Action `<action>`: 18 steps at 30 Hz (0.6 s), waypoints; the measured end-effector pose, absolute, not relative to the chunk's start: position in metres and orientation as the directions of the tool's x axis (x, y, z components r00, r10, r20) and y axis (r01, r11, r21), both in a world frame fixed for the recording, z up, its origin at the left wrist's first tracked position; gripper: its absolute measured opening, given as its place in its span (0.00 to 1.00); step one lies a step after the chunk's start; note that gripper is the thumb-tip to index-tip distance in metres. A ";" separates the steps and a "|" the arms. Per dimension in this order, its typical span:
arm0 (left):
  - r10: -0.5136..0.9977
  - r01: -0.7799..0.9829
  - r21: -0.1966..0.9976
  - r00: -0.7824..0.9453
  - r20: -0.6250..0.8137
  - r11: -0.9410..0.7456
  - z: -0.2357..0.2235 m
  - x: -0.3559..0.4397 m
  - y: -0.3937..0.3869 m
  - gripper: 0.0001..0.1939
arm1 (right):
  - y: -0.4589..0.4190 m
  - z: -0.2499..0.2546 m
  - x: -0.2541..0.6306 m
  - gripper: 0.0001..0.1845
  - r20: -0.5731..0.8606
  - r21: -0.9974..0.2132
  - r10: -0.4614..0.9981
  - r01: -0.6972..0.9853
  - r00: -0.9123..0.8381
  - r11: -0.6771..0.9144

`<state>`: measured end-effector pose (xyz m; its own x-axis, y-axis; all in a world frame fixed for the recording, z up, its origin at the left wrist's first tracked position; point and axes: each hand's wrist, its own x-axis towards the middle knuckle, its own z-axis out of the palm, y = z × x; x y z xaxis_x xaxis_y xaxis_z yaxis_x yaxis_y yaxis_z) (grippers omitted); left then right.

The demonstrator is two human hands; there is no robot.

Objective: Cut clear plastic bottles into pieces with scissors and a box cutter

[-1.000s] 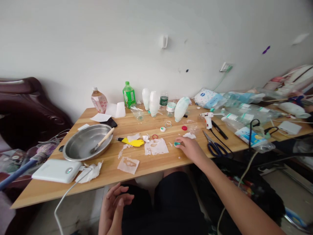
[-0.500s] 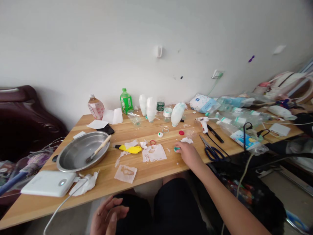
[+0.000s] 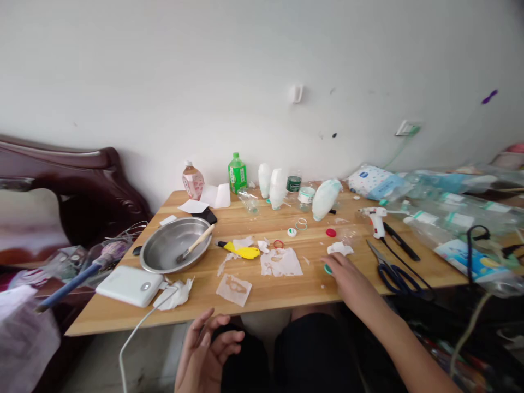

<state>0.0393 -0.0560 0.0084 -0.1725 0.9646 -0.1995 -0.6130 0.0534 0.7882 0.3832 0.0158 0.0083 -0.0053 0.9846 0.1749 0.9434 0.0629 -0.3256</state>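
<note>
My right hand (image 3: 346, 275) reaches onto the wooden table (image 3: 262, 292) and its fingers close on a small green bottle cap (image 3: 328, 269) near the front edge. A white paper scrap (image 3: 339, 249) lies just beyond the cap. My left hand (image 3: 207, 352) hovers below the table's edge over my lap, fingers loosely spread, holding nothing. A stained paper towel (image 3: 281, 262) and a yellow utility knife (image 3: 241, 251) lie left of the cap.
A steel bowl (image 3: 176, 248) with a brush stands at the left by a white power bank (image 3: 131, 285). Bottles (image 3: 237, 173) line the wall. A glue gun (image 3: 374, 217), scissors (image 3: 388, 270), a red cap (image 3: 331, 233) and plastic bottles (image 3: 450, 218) lie to the right. A dark sofa (image 3: 82, 185) stands left.
The view has swung left, so the table sits further right. My right hand stays on the green cap. My left hand has stayed low over my lap.
</note>
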 end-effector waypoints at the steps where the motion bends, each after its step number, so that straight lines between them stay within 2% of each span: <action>1: 0.967 -0.620 0.783 -0.163 -0.195 0.053 0.011 0.040 -0.054 0.19 | 0.018 0.005 0.387 0.35 0.184 -0.333 0.983 0.940 -0.008 0.070; 5: 0.977 -0.553 0.833 -0.174 -0.121 0.005 0.015 0.041 -0.050 0.17 | 0.021 0.003 0.397 0.41 0.220 -0.348 0.975 0.932 -0.027 0.105; 9: 0.975 -0.548 0.836 -0.185 -0.124 0.003 0.002 0.043 -0.055 0.16 | 0.020 0.027 0.357 0.42 0.330 -0.392 0.941 0.896 -0.075 0.209; 11: 0.968 -0.565 0.825 -0.196 -0.155 0.018 -0.005 0.045 -0.061 0.15 | 0.027 0.044 0.315 0.37 0.292 -0.452 0.929 0.824 -0.226 0.342; 13: 0.962 -0.571 0.820 -0.211 -0.176 0.025 -0.010 0.044 -0.066 0.17 | 0.045 0.059 0.272 0.30 0.199 -0.444 0.905 0.789 -0.375 0.425; 18: 0.933 -0.511 0.859 -0.291 -0.212 0.036 0.001 0.030 -0.076 0.23 | 0.110 0.071 0.208 0.17 0.072 -0.393 0.881 0.798 -0.468 0.457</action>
